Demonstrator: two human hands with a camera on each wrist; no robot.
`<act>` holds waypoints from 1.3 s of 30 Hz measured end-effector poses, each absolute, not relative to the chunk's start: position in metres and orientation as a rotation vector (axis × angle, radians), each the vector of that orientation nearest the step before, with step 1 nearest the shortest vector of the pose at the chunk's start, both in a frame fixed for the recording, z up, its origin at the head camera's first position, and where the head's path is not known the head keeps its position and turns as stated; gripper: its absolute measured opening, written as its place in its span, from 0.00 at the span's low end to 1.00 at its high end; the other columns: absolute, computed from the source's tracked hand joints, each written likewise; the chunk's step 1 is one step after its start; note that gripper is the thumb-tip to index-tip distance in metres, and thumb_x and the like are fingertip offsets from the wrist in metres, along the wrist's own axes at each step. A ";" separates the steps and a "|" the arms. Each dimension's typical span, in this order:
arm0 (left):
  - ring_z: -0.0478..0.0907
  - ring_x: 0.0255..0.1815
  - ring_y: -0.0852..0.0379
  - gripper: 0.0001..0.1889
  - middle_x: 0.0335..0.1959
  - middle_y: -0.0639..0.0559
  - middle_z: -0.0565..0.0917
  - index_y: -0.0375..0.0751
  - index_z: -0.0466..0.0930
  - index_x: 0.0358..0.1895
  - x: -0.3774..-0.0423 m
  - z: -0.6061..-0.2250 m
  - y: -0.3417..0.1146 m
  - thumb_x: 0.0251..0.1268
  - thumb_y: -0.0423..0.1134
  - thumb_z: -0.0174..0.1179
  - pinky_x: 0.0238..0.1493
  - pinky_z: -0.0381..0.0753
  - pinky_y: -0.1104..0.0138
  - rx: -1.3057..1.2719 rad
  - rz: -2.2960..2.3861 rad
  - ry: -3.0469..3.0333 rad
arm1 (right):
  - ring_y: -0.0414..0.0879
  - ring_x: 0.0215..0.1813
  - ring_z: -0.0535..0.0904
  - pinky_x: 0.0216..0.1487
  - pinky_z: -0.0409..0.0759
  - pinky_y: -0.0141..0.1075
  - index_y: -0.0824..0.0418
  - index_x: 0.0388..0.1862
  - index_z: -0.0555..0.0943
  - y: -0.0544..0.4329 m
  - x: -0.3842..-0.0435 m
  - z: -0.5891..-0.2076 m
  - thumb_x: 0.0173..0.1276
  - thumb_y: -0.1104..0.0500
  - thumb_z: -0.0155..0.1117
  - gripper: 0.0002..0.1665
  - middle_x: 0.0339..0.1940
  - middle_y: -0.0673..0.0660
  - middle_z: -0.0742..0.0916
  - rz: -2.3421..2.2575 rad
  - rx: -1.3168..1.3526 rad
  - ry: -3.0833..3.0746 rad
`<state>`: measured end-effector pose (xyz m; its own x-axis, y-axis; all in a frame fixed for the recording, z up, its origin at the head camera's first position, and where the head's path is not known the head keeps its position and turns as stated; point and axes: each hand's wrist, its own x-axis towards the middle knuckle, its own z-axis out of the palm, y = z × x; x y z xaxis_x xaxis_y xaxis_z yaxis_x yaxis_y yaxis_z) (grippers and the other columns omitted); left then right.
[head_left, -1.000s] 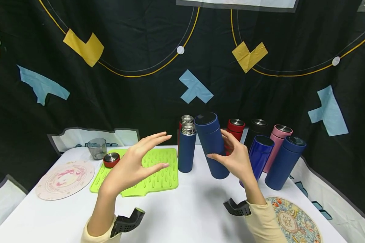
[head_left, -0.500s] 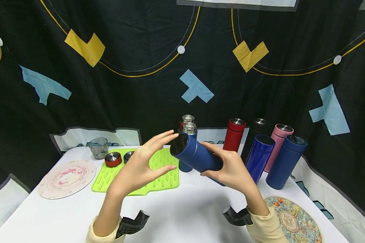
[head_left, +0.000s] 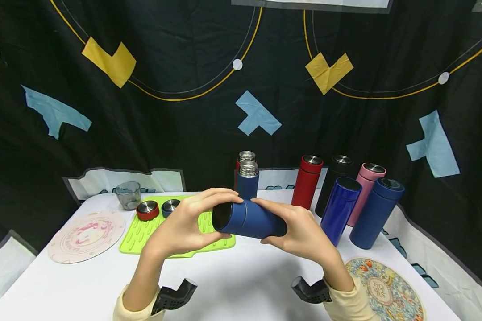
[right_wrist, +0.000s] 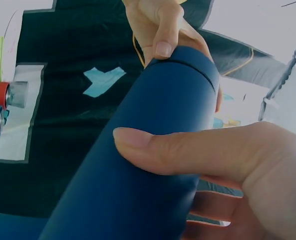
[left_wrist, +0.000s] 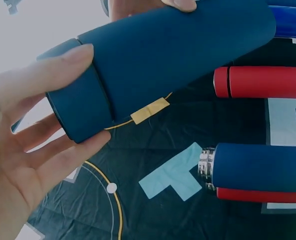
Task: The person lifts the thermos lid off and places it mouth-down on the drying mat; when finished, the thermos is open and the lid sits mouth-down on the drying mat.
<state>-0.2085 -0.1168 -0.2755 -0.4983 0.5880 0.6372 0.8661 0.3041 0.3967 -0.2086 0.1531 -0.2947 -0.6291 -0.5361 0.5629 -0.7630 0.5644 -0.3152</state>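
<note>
Both hands hold a dark blue thermos bottle (head_left: pixel 261 219) above the table, lying nearly sideways with its lid to the left. My left hand (head_left: pixel 189 223) grips the lid (left_wrist: pixel 80 95), thumb on one side and fingers on the other. Around the body, toward the base, my right hand (head_left: pixel 303 225) has its thumb and fingers curled. In the right wrist view the right thumb (right_wrist: pixel 152 150) lies across the bottle's side. Behind it stand a lidless blue bottle (head_left: pixel 247 183) with a bare steel neck and, partly hidden, a lidless red one (left_wrist: pixel 260 194).
A red-rimmed lid (head_left: pixel 147 210) and a blue-rimmed lid (head_left: pixel 170 207) lie on a green mat (head_left: pixel 221 207), near a glass cup (head_left: pixel 128 195). Several lidded bottles, including a red one (head_left: pixel 307 183) and a pink one (head_left: pixel 367 187), stand at right. Round mats (head_left: pixel 86 236) lie left and right.
My right hand has brought the blue thermos bottle left and tipped it from near upright to almost sideways. My left hand has closed onto its lid.
</note>
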 end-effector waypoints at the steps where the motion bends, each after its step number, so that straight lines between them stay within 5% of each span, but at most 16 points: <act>1: 0.73 0.59 0.55 0.38 0.61 0.56 0.75 0.50 0.75 0.61 -0.209 -0.276 -0.117 0.41 0.31 0.78 0.53 0.80 0.61 -1.309 -1.035 -2.190 | 0.49 0.51 0.82 0.52 0.81 0.46 0.51 0.68 0.73 0.153 -0.209 -0.295 0.40 0.61 0.85 0.52 0.54 0.53 0.84 0.770 1.063 -2.400; 11: 0.74 0.57 0.52 0.37 0.59 0.53 0.75 0.47 0.75 0.61 -0.207 -0.274 -0.121 0.42 0.31 0.78 0.48 0.82 0.61 -1.340 -1.074 -2.124 | 0.45 0.55 0.78 0.52 0.80 0.42 0.47 0.72 0.66 0.157 -0.222 -0.299 0.52 0.52 0.79 0.49 0.60 0.50 0.80 1.030 1.260 -2.421; 23: 0.74 0.58 0.51 0.37 0.59 0.53 0.74 0.48 0.73 0.63 -0.212 -0.275 -0.121 0.44 0.35 0.77 0.46 0.83 0.60 -1.330 -1.090 -2.125 | 0.49 0.52 0.82 0.51 0.82 0.43 0.54 0.68 0.72 0.159 -0.231 -0.302 0.48 0.53 0.81 0.47 0.55 0.54 0.84 1.063 1.298 -2.246; 39: 0.77 0.53 0.53 0.37 0.60 0.55 0.75 0.51 0.70 0.65 -0.216 -0.279 -0.121 0.48 0.47 0.76 0.44 0.83 0.67 -1.009 -1.132 -2.261 | 0.51 0.57 0.80 0.56 0.78 0.47 0.50 0.68 0.73 0.146 -0.226 -0.304 0.44 0.53 0.84 0.49 0.59 0.54 0.82 0.657 1.068 -2.090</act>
<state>-0.2156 -0.1213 -0.2791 -0.6504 0.4197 0.6331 0.7583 0.4062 0.5098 -0.2260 0.1456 -0.3040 -0.4236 -0.4877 0.7634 -0.8367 0.5336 -0.1233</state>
